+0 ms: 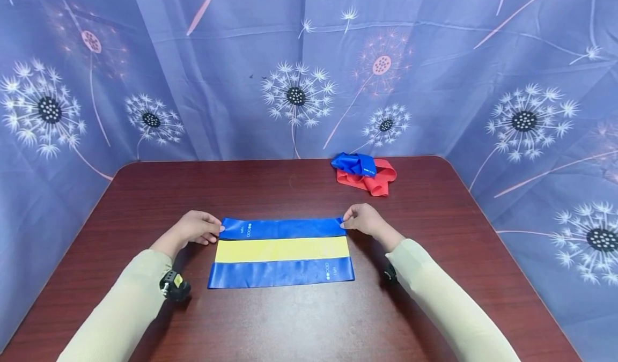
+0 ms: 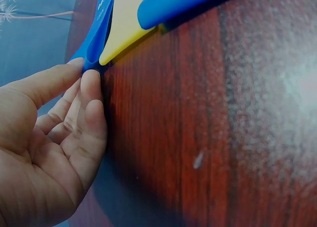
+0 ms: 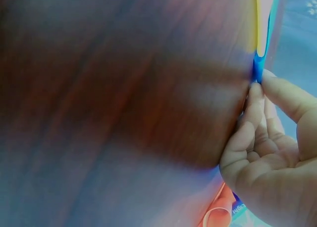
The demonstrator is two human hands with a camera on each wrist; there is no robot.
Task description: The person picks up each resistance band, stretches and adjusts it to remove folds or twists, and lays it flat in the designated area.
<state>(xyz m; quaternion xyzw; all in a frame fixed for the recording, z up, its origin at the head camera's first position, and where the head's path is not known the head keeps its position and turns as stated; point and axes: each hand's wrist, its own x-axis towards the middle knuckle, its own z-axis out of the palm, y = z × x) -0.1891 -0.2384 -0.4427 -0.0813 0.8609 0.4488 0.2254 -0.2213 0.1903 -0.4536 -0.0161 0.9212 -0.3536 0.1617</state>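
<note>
A blue resistance band (image 1: 289, 228) with small white print lies stretched flat across the table, farthest of three parallel strips. My left hand (image 1: 197, 227) pinches its left end between thumb and forefinger, the other fingers loosely bent. At the opposite end, my right hand (image 1: 365, 220) pinches the band the same way. Just nearer than it, a yellow resistance band (image 1: 282, 250) lies alongside. Nearest me is a second blue resistance band (image 1: 275, 274), also flat. In the left wrist view the gripped blue end (image 2: 94, 48) folds into a loop beside the yellow one.
Toward the back right of the dark red wooden table (image 1: 241, 185), a crumpled blue band (image 1: 354, 163) rests on a loosely coiled red band (image 1: 379, 182). A blue curtain (image 1: 232, 83) with dandelion prints hangs behind the table and along both sides.
</note>
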